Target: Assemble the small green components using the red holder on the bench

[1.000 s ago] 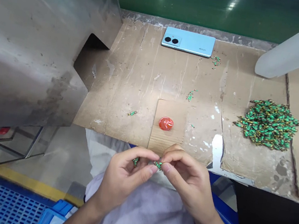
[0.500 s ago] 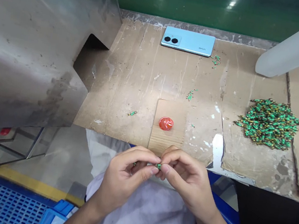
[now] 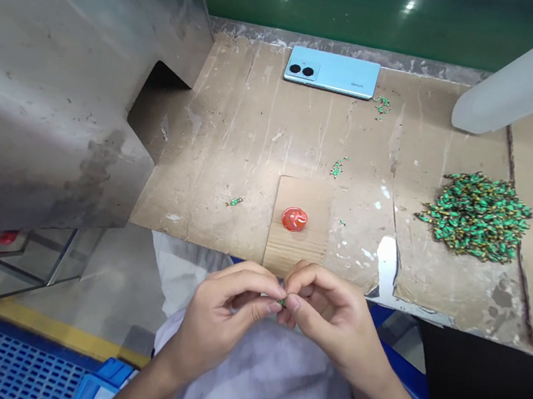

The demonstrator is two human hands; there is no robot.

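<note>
Evidently a well-worn desk (image 3: 248,122), sheathed in stained cardboard, perhaps for protection. Gathered close together at its near edge, left hand (image 3: 216,323) and right hand (image 3: 346,320). Toward the right edge, a dense heap of small green pieces (image 3: 481,216), probably kept aside within easy reach. Along the far edge, a light-blue phone (image 3: 334,73), likely tucked out of the way. Running up to the near edge, a cardboard pad (image 3: 283,251), seemingly there to guard the surface under a glossy red oval (image 3: 294,219). Midway toward the far edge, a little green cluster (image 3: 337,167). Last, just off the near edge, a tiny held piece (image 3: 282,302), pinched from both sides by thumbs and fingers (image 3: 253,282), presumably for steadiness. Looks dark green, mostly covered by fingertips; shape unreadable.
</note>
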